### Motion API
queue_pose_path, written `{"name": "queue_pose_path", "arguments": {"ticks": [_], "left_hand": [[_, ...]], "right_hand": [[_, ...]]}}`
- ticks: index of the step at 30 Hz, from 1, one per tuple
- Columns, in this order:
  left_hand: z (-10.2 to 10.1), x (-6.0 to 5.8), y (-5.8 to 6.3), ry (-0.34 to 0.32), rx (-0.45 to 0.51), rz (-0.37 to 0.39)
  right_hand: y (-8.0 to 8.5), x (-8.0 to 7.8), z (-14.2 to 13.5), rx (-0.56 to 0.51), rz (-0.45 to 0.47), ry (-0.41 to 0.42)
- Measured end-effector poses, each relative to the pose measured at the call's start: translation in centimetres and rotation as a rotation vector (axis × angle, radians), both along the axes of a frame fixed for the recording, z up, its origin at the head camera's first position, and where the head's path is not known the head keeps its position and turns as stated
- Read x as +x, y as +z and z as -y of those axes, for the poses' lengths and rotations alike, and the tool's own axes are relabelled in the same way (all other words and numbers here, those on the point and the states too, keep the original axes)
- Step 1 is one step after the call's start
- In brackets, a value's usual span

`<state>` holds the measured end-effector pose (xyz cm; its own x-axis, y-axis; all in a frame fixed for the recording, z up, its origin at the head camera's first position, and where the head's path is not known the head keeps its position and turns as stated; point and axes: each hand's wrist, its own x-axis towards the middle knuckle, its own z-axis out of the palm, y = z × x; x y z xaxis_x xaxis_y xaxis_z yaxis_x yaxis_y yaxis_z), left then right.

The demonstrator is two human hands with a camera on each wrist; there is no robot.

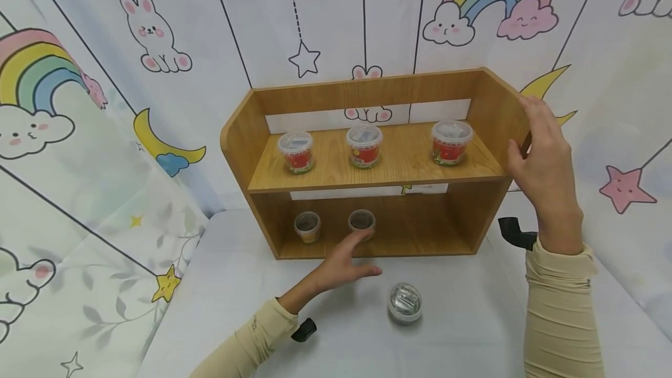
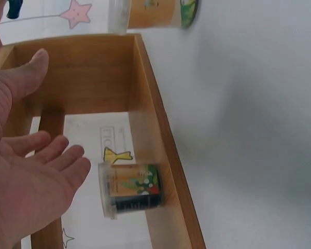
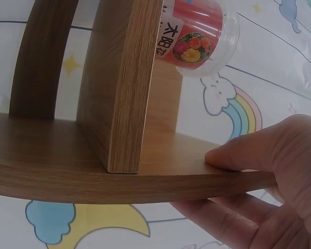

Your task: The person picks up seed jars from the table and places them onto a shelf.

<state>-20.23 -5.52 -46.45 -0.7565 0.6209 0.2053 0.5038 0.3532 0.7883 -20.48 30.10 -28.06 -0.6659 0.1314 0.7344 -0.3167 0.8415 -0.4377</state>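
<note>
A two-tier wooden shelf (image 1: 362,185) stands on the table. My right hand (image 1: 548,162) grips its right side panel (image 3: 197,181), thumb on the inner face and fingers behind. My left hand (image 1: 343,261) reaches before the lower tier, fingers extended and holding nothing. In the head view its fingertips overlap a small lidded tub (image 1: 362,219); another tub (image 1: 307,226) sits to the left on that tier. The left wrist view shows the open palm (image 2: 36,192) beside an orange-labelled tub (image 2: 135,185). In front of the shelf, a silvery-topped tub (image 1: 405,302) rests on the table.
Three red-labelled tubs with clear lids, left (image 1: 296,153), middle (image 1: 364,147) and right (image 1: 450,143), stand on the upper tier. A white cloth covers the table (image 1: 462,319). Behind the shelf hangs a patterned curtain (image 1: 220,34) with rainbows and rabbits.
</note>
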Motion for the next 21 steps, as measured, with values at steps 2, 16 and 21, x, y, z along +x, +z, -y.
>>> {"name": "queue_pose_path", "arguments": {"ticks": [2, 16, 21], "left_hand": [[-0.1, 0.3, -0.1, -0.037, -0.007, 0.007], [-1.5, 2.3, -1.8, -0.285, -0.006, 0.083], [-2.1, 2.8, -2.3, -0.353, -0.014, 0.125]], "right_hand": [[0.0, 0.0, 0.0, 0.002, 0.002, -0.004], [0.0, -0.1, -0.1, 0.004, 0.009, -0.013], [0.0, -0.1, 0.0, 0.004, 0.009, -0.012]]}}
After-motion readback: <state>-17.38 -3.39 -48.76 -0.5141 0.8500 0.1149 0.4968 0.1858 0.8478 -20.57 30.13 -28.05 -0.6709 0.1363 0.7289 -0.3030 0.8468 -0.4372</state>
